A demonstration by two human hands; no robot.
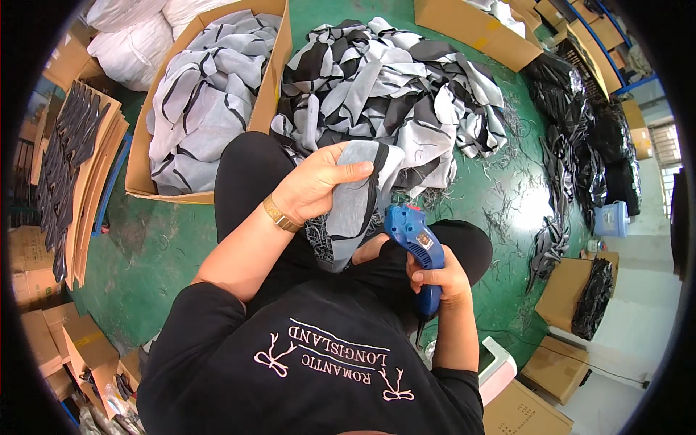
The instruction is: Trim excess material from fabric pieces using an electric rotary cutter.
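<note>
My left hand (pixel 310 183) pinches a grey fabric piece (pixel 349 204) with a black edging strip, thumb on top. The piece hangs in front of my lap. My right hand (pixel 444 277) is wrapped round the handle of a blue handheld power tool (pixel 416 233), whose head points away from me beside the fabric's right edge. A dark cord leaves the handle's lower end. The tool's working tip is hard to make out against the cloth, so I cannot tell whether it touches the fabric.
A large heap of grey and black fabric pieces (pixel 391 87) lies ahead on the green floor (pixel 145 246). At its left stands a cardboard box (pixel 283 61) full of similar pieces. Thread scraps (pixel 507 206) litter the floor. Black plastic bags (pixel 573 123) line the right side.
</note>
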